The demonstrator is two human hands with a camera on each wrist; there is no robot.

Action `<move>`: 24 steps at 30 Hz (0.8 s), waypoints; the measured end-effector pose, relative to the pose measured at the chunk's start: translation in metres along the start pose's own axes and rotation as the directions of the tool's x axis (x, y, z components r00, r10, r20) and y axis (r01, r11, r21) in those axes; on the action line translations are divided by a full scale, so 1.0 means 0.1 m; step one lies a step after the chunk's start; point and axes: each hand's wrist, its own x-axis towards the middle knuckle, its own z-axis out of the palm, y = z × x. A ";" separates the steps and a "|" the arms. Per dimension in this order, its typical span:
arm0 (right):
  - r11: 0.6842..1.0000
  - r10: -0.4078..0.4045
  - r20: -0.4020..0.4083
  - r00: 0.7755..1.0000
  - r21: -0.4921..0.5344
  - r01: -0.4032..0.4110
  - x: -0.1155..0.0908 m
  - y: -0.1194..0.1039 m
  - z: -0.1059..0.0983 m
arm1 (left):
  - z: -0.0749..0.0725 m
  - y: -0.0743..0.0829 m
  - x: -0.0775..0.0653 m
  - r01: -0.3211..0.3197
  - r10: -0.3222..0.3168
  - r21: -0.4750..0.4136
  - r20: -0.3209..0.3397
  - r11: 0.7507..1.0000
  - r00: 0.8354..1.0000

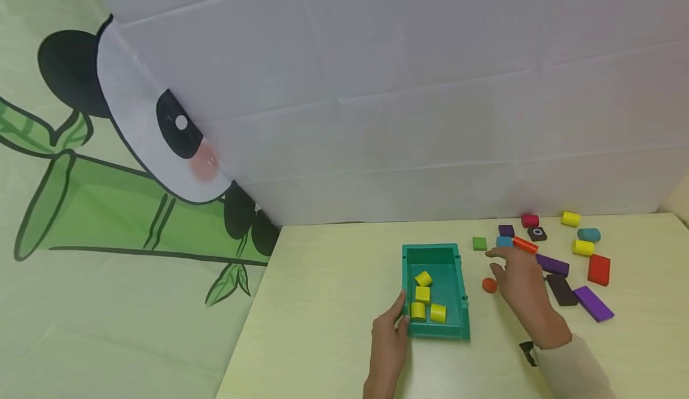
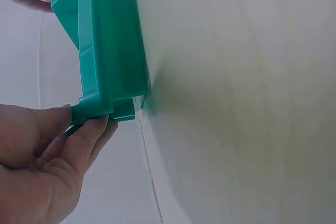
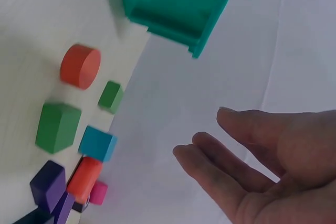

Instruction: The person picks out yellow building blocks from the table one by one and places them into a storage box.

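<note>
A white sheet fills most of the space ahead of you, running out of view at the top. To its left hangs a green cloth printed with a panda, cut off at the left edge. Below them is the pale table, its near edge out of view.

On it sits the teal tray, between your hands; your right wrist view cuts off much of it. Your left hand holds the tray's near left side, thumb and fingers pinching the wall, some fingertips hidden beneath. Your right hand hovers over the loose blocks, thumb and fingers moderately apart, its grip unfilled. A pale sleeve runs off the bottom, and the dark object by that wrist is hard to make out.

To the tray's right lie the dark block, touching or nearly touching the purple block, and the red block above them. Your right hand hides a green block from the head view. Four yellow blocks lie inside the tray. The orange cylinder sits near your right thumb, and the small green block lies farther back, beside the blue block.
</note>
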 end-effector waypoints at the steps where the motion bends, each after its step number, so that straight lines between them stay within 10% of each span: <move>1: 1.000 0.002 -0.010 1.000 -0.005 -0.002 0.01 0.03 -0.02 | 0.00 0.00 0.00 0.004 -0.004 0.001 0.001 1.000 1.000; 24: 0.992 0.113 -0.140 0.984 -0.046 -0.120 0.15 0.69 -0.36 | 0.00 0.02 0.01 0.018 -0.018 0.007 0.010 1.000 1.000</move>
